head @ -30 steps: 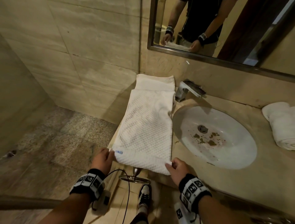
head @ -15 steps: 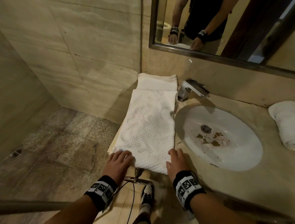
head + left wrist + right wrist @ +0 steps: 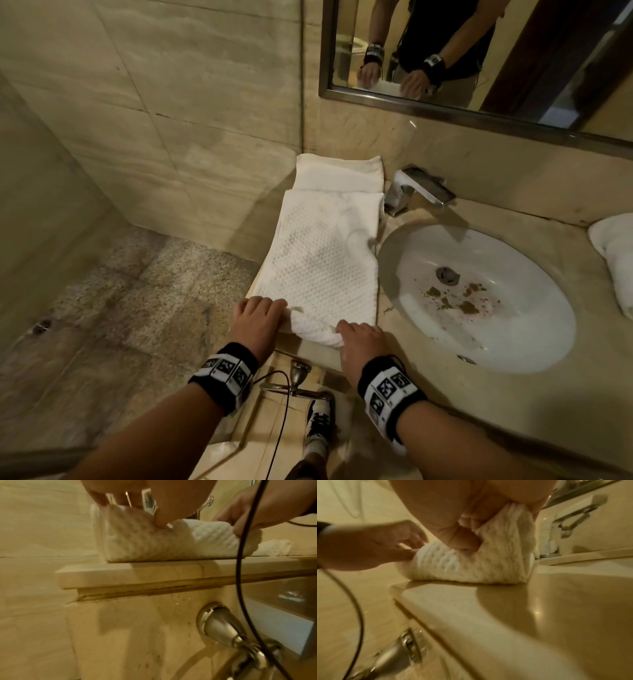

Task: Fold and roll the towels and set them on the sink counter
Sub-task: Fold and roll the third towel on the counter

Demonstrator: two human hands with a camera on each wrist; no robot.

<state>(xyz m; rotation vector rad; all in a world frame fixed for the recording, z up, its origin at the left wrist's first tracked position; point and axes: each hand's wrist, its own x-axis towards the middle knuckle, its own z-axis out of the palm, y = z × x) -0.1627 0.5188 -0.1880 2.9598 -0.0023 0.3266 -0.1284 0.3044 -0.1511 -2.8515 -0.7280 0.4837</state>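
Observation:
A white waffle-textured towel (image 3: pixel 325 263) lies folded into a long strip on the beige sink counter (image 3: pixel 404 346), left of the basin. Its near end is curled up into the start of a roll (image 3: pixel 154 545) (image 3: pixel 471 566). My left hand (image 3: pixel 262 317) grips the roll's left end, thumb pressed into the cloth. My right hand (image 3: pixel 359 339) grips the right end, thumb tucked into the fold. A rolled white towel (image 3: pixel 616 253) sits at the far right of the counter.
The white basin (image 3: pixel 479 298) with brown debris lies right of the towel, a chrome faucet (image 3: pixel 418 190) behind it. A tiled wall and mirror (image 3: pixel 445 51) stand at the back. A chrome towel ring (image 3: pixel 298 383) hangs below the counter edge. The floor drops off at left.
Both hands went from holding the towel's near corners to curling over its near edge, turning that edge over away from me into a first roll.

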